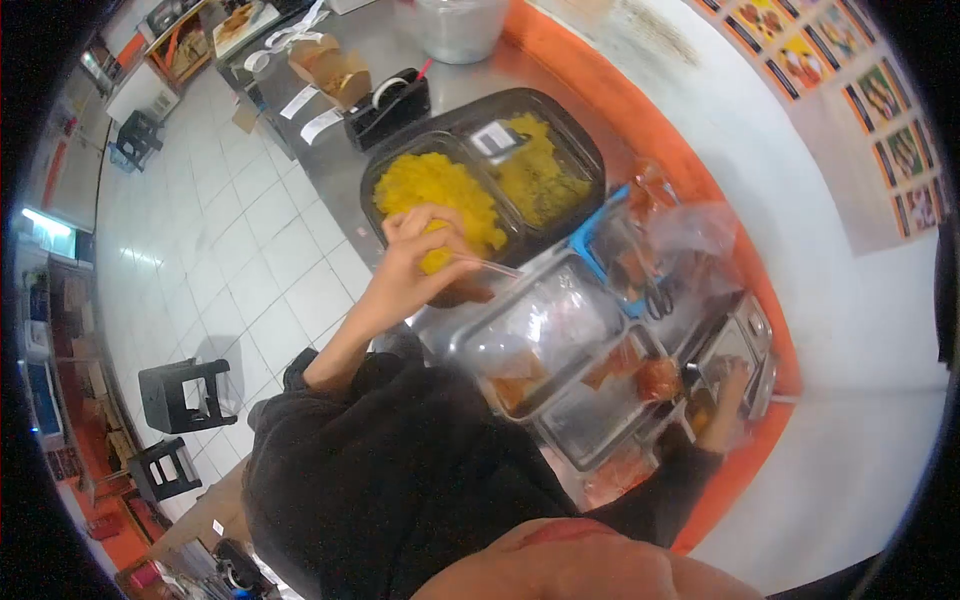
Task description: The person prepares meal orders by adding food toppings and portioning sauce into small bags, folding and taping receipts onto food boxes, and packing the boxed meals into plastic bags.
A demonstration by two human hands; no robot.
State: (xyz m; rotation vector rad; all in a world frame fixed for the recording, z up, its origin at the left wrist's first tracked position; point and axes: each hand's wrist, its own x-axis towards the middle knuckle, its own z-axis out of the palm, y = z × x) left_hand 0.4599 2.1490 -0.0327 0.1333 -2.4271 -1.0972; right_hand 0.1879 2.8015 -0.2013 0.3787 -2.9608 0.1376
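Observation:
My left hand (425,255) is raised over the near edge of a black two-part tray (480,165), its fingers curled into a pinch. A thin pale edge (492,266) shows by the fingertips, but I cannot make out what it belongs to. Yellow crumbly food (430,185) fills the tray's left compartment; darker yellow-green food (540,180) lies in the right one. Off to the right, my right hand (733,390) reaches into small metal containers (735,350). Its fingers are blurred and partly hidden.
Metal trays (535,320) with clear plastic and orange-brown pieces stand before my body. Beside them are a blue-edged container (605,235), scissors (658,300) and plastic bags (695,230). A tape dispenser (390,105), food box (335,75) and bucket (455,30) stand farther back.

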